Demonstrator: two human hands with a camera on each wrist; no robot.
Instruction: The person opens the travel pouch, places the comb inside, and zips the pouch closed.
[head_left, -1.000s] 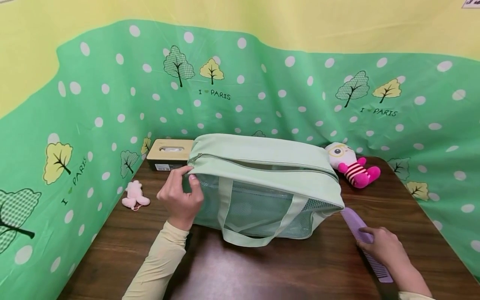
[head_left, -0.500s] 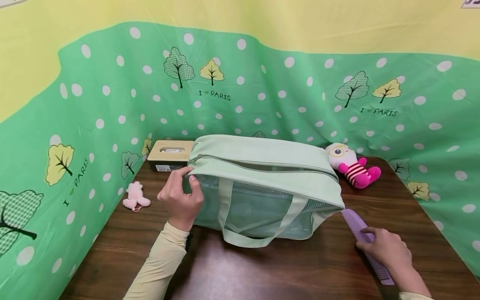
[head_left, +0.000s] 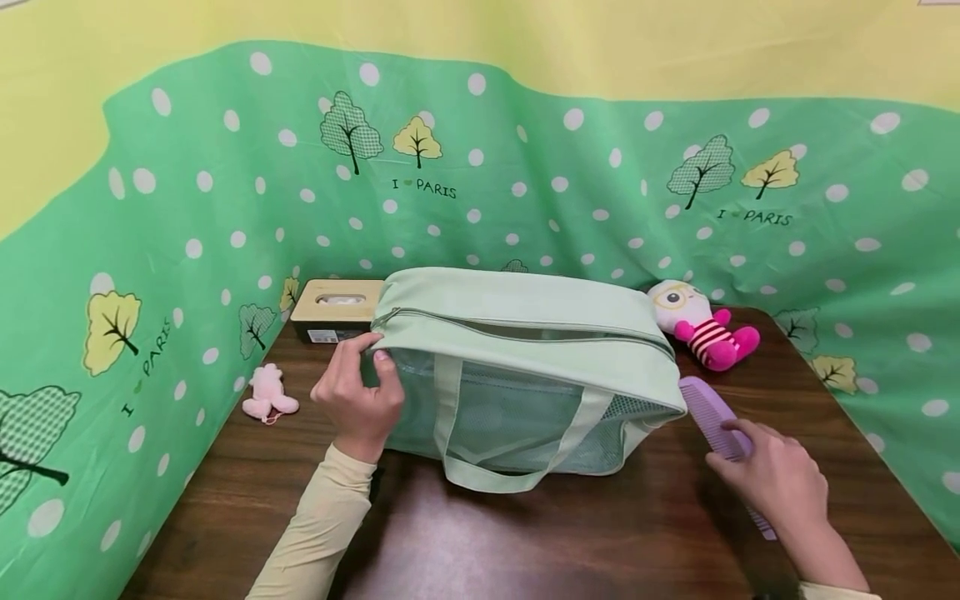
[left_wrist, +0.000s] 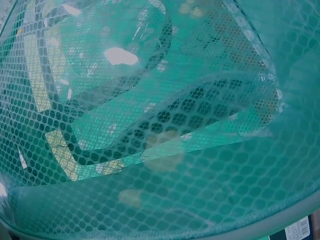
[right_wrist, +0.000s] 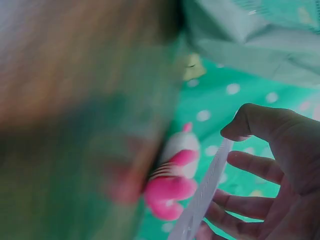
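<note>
A pale green mesh bag (head_left: 517,417) stands at the middle of the table, its top zipper partly parted and one strap handle drooping in front. My left hand (head_left: 360,396) pinches the bag's upper left edge between thumb and fingers. In the left wrist view the bag's mesh side (left_wrist: 150,125) fills the picture and the hand is hidden. To the right of the bag, my right hand (head_left: 776,475) grips a purple comb (head_left: 708,408) above the table. The right wrist view has the thumb and fingers (right_wrist: 255,167) of that hand holding the comb (right_wrist: 202,197) by its edges.
A tissue box with a wooden lid (head_left: 337,302) stands behind the bag's left end. A small pink plush toy (head_left: 268,393) lies at the left on the wooden table (head_left: 465,550). At the back right lies a white and pink doll (head_left: 701,325). Patterned green cloth (head_left: 525,200) surrounds the table.
My right hand has lifted the purple comb up off the table and slightly away from me. The left hand keeps its pinch on the bag, which stays in place.
</note>
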